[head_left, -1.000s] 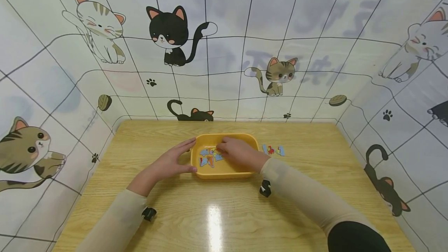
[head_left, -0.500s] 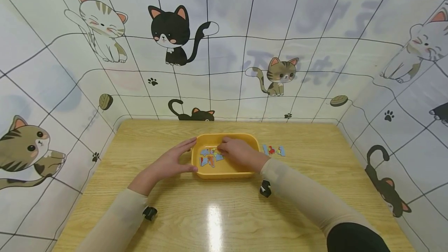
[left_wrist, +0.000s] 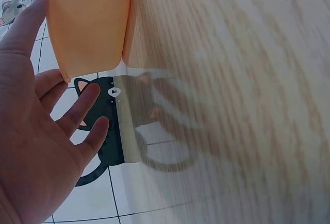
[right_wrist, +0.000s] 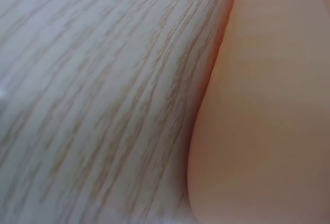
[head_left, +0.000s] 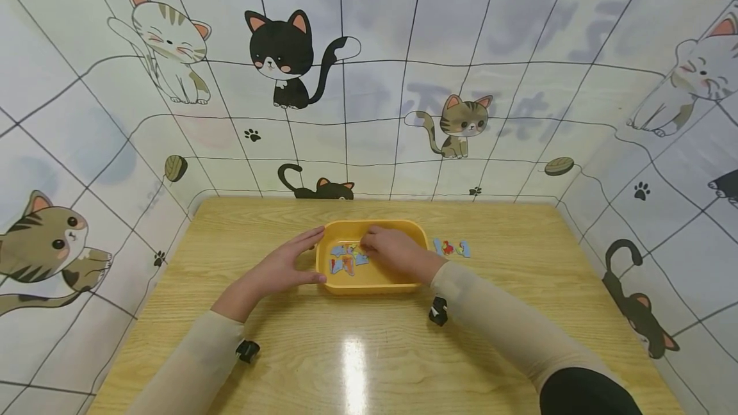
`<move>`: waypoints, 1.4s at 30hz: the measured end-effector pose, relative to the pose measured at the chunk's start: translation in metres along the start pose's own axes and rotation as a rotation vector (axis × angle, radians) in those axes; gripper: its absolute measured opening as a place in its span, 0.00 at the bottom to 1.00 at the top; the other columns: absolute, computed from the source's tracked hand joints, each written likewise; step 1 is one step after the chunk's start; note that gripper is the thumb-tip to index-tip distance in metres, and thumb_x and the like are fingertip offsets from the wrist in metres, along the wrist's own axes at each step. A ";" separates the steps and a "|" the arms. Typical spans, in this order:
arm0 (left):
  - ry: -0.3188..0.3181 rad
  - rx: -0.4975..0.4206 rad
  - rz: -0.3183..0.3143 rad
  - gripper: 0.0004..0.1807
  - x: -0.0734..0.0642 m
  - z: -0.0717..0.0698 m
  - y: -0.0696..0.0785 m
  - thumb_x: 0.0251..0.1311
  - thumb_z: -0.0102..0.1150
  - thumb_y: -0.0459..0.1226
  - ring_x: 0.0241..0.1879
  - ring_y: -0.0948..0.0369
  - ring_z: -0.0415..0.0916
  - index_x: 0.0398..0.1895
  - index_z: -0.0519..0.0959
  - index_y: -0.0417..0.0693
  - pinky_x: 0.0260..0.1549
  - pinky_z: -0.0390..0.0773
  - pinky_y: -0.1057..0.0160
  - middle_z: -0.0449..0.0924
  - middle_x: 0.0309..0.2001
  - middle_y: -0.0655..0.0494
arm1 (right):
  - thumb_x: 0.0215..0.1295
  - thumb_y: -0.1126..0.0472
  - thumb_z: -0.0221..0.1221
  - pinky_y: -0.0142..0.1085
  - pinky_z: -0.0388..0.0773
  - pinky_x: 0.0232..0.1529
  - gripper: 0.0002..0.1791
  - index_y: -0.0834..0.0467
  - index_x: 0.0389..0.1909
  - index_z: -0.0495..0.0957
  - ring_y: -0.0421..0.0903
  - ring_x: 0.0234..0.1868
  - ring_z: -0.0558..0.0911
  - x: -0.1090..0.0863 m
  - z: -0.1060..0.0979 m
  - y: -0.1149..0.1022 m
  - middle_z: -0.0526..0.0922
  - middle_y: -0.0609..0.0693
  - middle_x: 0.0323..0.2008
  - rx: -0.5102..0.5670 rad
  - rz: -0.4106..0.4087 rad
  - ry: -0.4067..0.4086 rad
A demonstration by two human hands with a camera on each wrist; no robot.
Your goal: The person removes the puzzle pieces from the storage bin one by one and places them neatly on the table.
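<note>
Pale wood-grain covers the table (head_left: 305, 357), a bright streak of reflected light (head_left: 354, 376) lying near its front. Closest are two beige sleeves; the left sleeve (head_left: 190, 360) and the right sleeve (head_left: 507, 319) both slant inward, and a black band (head_left: 585, 392) wraps the right one farther up the arm. Beside each cuff sits a small black device, one at the left cuff (head_left: 248, 351) and one at the right cuff (head_left: 438, 311).

Beyond them is a yellow tray (head_left: 369, 282), flat on the table between the hands. The left hand (head_left: 282, 268) is spread, its thumb at the near left corner and its fingers at the far left one; the left wrist view shows the other fingers fanned out past the tray's edge. The right hand (head_left: 398, 250) reaches over the right side into the tray, fingers bent down beside the light-blue picture pieces (head_left: 348, 266) gathered in its left half. I cannot tell whether those fingers pinch one.

Just right of the tray, more picture pieces (head_left: 448, 248) lie on the table in a short row. Behind everything stands a white gridded backdrop (head_left: 375, 88) with a black-and-white cat (head_left: 282, 43), a striped brown cat (head_left: 459, 123) and yarn balls (head_left: 559, 166).
</note>
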State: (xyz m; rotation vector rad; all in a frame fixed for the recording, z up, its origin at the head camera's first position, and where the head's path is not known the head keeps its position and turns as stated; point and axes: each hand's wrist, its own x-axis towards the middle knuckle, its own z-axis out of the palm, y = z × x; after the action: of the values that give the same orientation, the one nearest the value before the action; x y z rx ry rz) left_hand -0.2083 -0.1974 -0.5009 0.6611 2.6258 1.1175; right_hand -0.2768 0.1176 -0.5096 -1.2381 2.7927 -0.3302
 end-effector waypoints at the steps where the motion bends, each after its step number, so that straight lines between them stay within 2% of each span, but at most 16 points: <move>1: -0.001 -0.002 0.003 0.59 0.000 0.000 0.000 0.63 0.82 0.54 0.80 0.45 0.67 0.90 0.59 0.50 0.77 0.65 0.33 0.51 0.90 0.62 | 0.84 0.57 0.64 0.38 0.86 0.55 0.09 0.53 0.56 0.89 0.42 0.49 0.85 -0.001 0.000 0.000 0.83 0.45 0.50 0.003 0.005 -0.001; 4: 0.002 -0.004 0.008 0.59 0.000 0.000 0.000 0.62 0.82 0.56 0.80 0.44 0.67 0.90 0.59 0.50 0.77 0.64 0.33 0.51 0.90 0.62 | 0.83 0.56 0.65 0.39 0.86 0.55 0.09 0.53 0.55 0.88 0.43 0.49 0.85 -0.003 -0.003 0.001 0.84 0.46 0.51 0.023 0.021 0.000; 11: 0.007 0.000 0.007 0.58 0.000 0.002 0.001 0.63 0.82 0.52 0.80 0.44 0.67 0.90 0.59 0.50 0.77 0.64 0.32 0.51 0.90 0.60 | 0.81 0.55 0.66 0.41 0.85 0.52 0.10 0.53 0.55 0.89 0.43 0.45 0.85 -0.006 -0.008 0.005 0.88 0.45 0.46 0.064 0.037 0.021; 19: 0.008 0.008 0.006 0.58 -0.001 0.002 0.000 0.64 0.81 0.54 0.79 0.43 0.67 0.90 0.58 0.49 0.76 0.65 0.30 0.51 0.90 0.59 | 0.78 0.57 0.66 0.37 0.84 0.48 0.12 0.52 0.57 0.88 0.38 0.42 0.82 -0.013 -0.018 0.010 0.86 0.41 0.46 0.072 0.039 0.051; 26: 0.001 0.018 -0.015 0.60 0.000 0.002 -0.003 0.62 0.81 0.59 0.80 0.47 0.67 0.91 0.58 0.54 0.77 0.65 0.33 0.50 0.90 0.64 | 0.76 0.61 0.65 0.37 0.80 0.37 0.14 0.58 0.57 0.89 0.44 0.35 0.79 -0.028 -0.035 0.013 0.83 0.43 0.43 0.190 0.014 0.137; 33: 0.005 0.013 0.000 0.59 0.000 0.001 -0.001 0.63 0.81 0.56 0.80 0.44 0.67 0.90 0.58 0.50 0.77 0.65 0.32 0.50 0.90 0.61 | 0.77 0.60 0.67 0.37 0.82 0.39 0.14 0.59 0.59 0.88 0.43 0.38 0.81 -0.039 -0.040 0.029 0.84 0.41 0.42 0.274 0.038 0.197; 37: 0.006 0.004 0.000 0.58 0.000 0.001 0.001 0.64 0.82 0.52 0.80 0.44 0.66 0.90 0.58 0.49 0.77 0.65 0.32 0.51 0.90 0.60 | 0.77 0.60 0.68 0.38 0.83 0.39 0.13 0.57 0.58 0.88 0.40 0.36 0.79 -0.047 -0.044 0.035 0.84 0.41 0.42 0.299 0.034 0.236; 42: 0.004 0.007 -0.001 0.58 0.000 0.001 0.001 0.64 0.82 0.52 0.80 0.45 0.66 0.90 0.58 0.50 0.77 0.65 0.33 0.50 0.90 0.62 | 0.76 0.62 0.69 0.39 0.82 0.37 0.12 0.56 0.56 0.89 0.40 0.34 0.78 -0.059 -0.048 0.041 0.84 0.41 0.41 0.317 0.036 0.285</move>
State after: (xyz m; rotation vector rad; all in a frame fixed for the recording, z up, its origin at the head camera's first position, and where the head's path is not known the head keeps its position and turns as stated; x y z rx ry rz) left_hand -0.2077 -0.1961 -0.5010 0.6593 2.6340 1.1111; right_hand -0.2735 0.1958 -0.4732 -1.1428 2.8269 -0.9735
